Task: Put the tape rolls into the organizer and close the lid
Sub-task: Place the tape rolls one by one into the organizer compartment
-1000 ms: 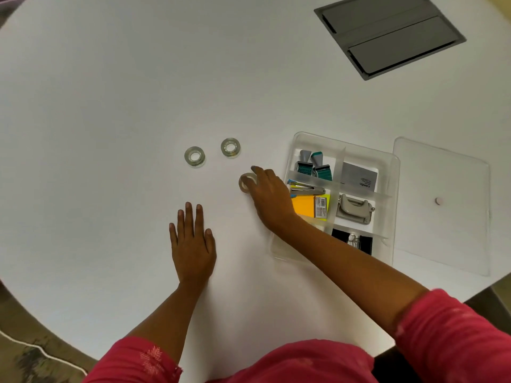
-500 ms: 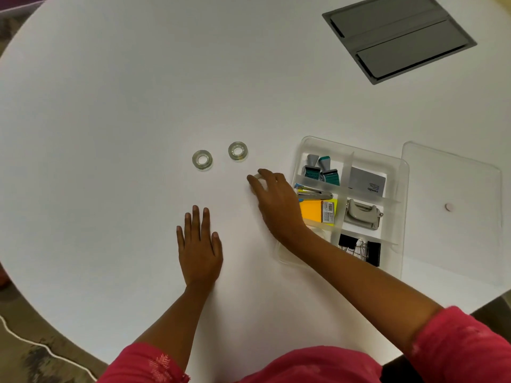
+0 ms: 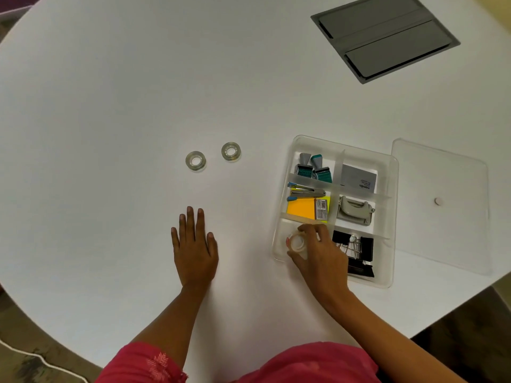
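Note:
My right hand [image 3: 320, 255] grips a clear tape roll [image 3: 297, 242] over the near-left compartment of the clear plastic organizer [image 3: 388, 239]. Two more clear tape rolls lie flat on the white table to the left: one [image 3: 195, 161] and another [image 3: 231, 151] just right of it. My left hand [image 3: 193, 244] rests palm down on the table, fingers together, holding nothing. The organizer's clear lid [image 3: 442, 205] lies flat on the table to the right of the organizer, with a small white knob at its middle.
The organizer's other compartments hold stamps [image 3: 313, 168], a grey card box [image 3: 358, 179], a stapler [image 3: 307, 192], orange sticky notes [image 3: 301, 208], a hole punch [image 3: 355, 210] and black binder clips [image 3: 356, 250]. A grey cable hatch [image 3: 384, 37] sits at the table's far right.
My right hand took the nearest tape roll off the table and carried it right and toward me, over the organizer's near-left compartment. My left hand stayed flat.

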Demonstrator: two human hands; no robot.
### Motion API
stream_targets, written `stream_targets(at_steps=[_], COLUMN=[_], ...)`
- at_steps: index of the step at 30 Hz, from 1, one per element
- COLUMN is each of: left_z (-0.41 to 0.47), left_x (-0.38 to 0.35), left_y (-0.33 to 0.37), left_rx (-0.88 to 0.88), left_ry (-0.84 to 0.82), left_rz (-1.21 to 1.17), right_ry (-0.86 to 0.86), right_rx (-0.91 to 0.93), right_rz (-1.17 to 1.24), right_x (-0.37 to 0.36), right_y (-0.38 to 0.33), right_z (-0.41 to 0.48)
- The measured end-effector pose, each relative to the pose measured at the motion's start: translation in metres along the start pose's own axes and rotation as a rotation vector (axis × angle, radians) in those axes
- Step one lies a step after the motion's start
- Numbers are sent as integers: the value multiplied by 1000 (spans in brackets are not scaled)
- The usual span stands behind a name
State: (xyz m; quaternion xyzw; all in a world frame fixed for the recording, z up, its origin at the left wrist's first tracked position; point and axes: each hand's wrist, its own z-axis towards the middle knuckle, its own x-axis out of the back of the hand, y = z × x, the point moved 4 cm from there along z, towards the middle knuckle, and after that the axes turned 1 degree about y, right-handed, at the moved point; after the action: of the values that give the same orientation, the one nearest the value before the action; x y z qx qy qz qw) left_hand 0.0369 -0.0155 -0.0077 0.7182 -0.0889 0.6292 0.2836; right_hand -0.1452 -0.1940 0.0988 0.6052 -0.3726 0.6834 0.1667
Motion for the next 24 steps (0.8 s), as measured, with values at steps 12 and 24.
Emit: stream_targets(at_steps=[12,24], left_z=[-1,0], left_x=[2,1], left_y=[2,2], left_rx=[-1,10], left_ry=[8,-3], left_rz=[-12,-25], right_ry=[-62,118], right_rx=[123,295], right_rz=[-73,94], right_x=[-22,4], right_y=[-15,-62], right_z=[20,86])
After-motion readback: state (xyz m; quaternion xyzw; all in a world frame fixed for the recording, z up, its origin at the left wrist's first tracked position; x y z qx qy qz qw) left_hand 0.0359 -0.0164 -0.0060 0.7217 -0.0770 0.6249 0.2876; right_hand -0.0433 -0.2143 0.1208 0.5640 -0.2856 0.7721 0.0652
